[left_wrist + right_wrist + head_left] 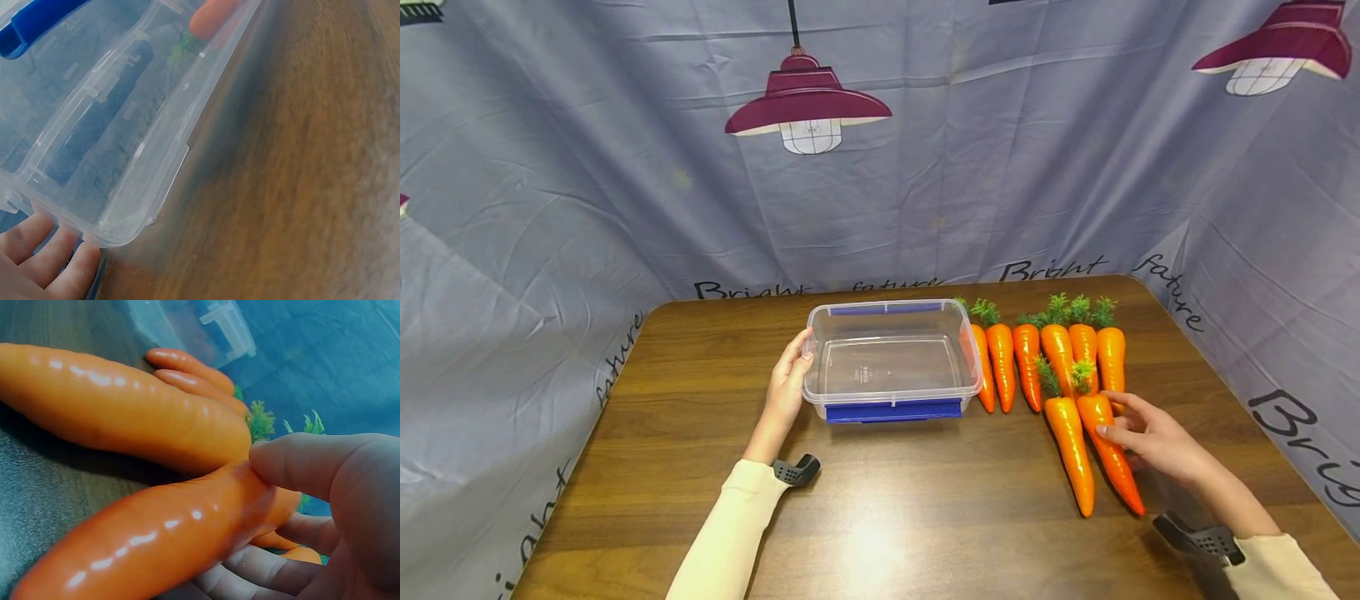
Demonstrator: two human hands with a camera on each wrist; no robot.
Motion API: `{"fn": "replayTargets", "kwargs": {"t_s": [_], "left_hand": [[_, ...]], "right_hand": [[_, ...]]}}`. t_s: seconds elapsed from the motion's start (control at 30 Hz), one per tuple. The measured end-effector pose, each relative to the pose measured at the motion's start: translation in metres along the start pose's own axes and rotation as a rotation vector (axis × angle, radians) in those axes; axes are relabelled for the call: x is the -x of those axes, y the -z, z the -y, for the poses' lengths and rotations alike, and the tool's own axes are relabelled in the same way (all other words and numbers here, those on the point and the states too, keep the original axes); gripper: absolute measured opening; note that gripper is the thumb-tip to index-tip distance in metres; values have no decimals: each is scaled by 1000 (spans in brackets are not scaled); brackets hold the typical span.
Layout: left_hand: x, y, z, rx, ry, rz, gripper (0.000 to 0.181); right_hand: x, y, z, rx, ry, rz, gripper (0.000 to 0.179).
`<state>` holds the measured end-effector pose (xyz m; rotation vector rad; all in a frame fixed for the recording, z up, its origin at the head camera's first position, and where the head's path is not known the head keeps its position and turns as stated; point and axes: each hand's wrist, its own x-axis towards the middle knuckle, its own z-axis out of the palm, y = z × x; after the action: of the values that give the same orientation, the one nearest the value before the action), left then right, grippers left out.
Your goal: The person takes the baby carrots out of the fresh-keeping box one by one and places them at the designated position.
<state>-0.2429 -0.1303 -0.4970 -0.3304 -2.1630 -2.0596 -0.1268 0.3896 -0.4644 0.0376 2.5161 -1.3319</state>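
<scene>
A clear plastic storage box [891, 367] with blue clips stands lidless on the table. My left hand [787, 379] rests at its left end, fingertips against the wall below the rim; the left wrist view shows those fingers [59, 250] nearly straight. At the right, my right hand [1150, 437] holds an orange carrot [1112, 454] near its leafy top. The thumb [300, 462] lies across the top of it and the other fingers go round the far side, partly hidden. A second carrot [1071, 454] lies just left of the held one.
Several more carrots [1002, 367] lie in a row right of the box, green tops toward the back; the leftmost is partly behind the box's wall. A wooden table [700, 467] carries everything. Grey printed cloth [925, 183] hangs along its back and sides.
</scene>
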Motion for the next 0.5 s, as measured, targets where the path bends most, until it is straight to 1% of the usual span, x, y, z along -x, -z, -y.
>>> {"fn": "replayTargets", "kwargs": {"t_s": [0.23,0.37,0.5], "left_hand": [[-1,-1,0,8,-14,-6,48],[-1,0,0,5,-22,-6,48],[-1,1,0,-2,-12,2,47]], "right_hand": [[0,0,2,17,-20,4,70],[1,2,4,45,-35,-2,71],[2,2,4,50,-36,-3,71]]}}
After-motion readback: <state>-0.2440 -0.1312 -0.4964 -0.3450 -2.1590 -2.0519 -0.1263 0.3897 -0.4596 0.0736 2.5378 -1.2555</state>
